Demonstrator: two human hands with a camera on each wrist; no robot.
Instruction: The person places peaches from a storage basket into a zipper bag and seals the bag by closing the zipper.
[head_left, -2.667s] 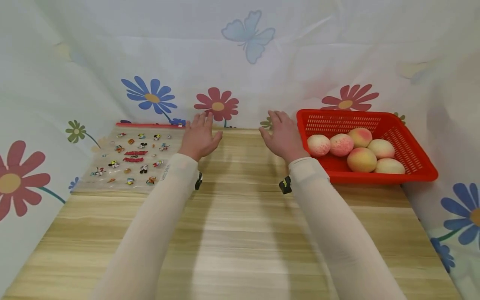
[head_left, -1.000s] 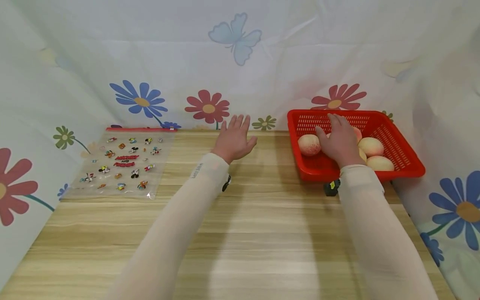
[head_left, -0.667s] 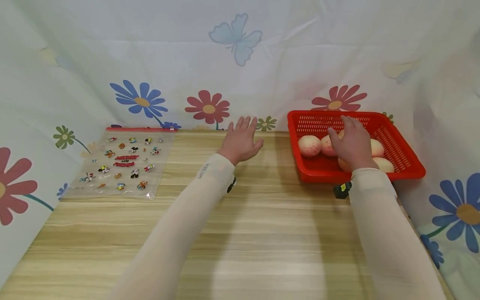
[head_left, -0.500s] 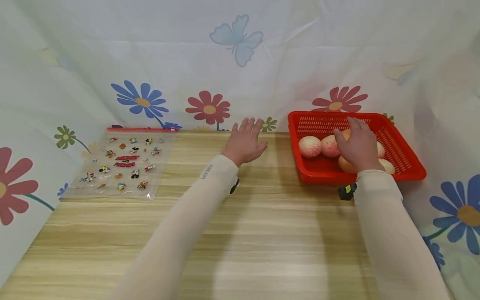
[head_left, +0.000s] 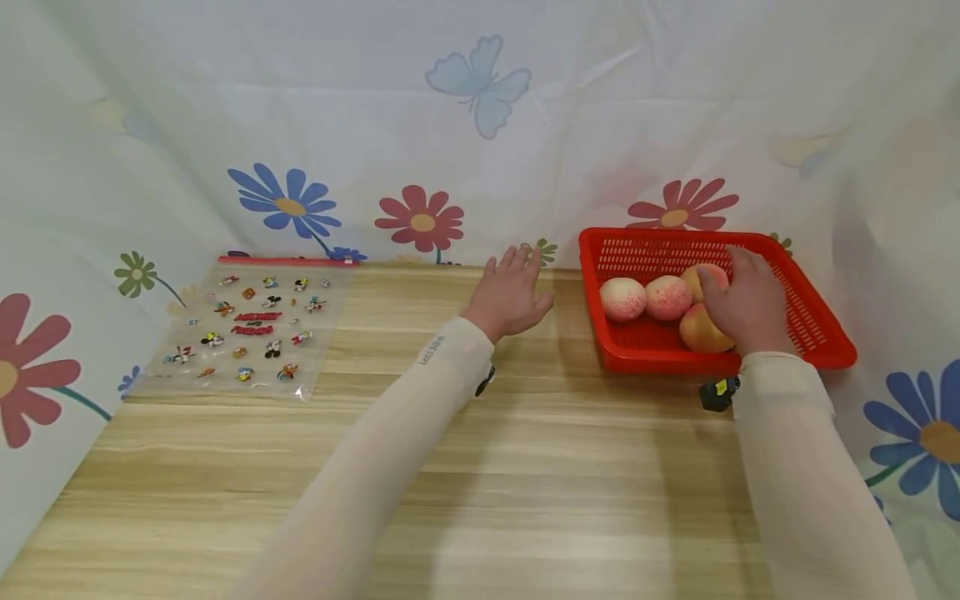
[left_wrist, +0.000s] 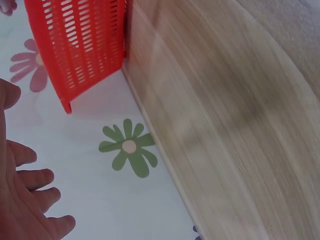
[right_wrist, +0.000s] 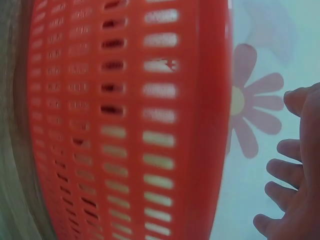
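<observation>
My right hand hovers over the right half of a red plastic basket, its fingers loosely extended and holding nothing. Inside the basket lie a pale peach, a pinker peach, a yellowish peach and another peach behind it; the hand covers the others. In the right wrist view the slotted basket wall fills most of the frame, with the hand's spread fingers past its rim. My left hand, fingers straight and apart, is held above the table's back edge, left of the basket.
A clear zip bag with cartoon prints and a red slider strip lies flat at the back left. The wooden table runs back to a white flowered cloth, which also hangs along both sides.
Both hands have shifted right, the right hand from beside the basket to over its right side, the left away from the zip bag. The view has turned slightly; peaches and basket stay put.
</observation>
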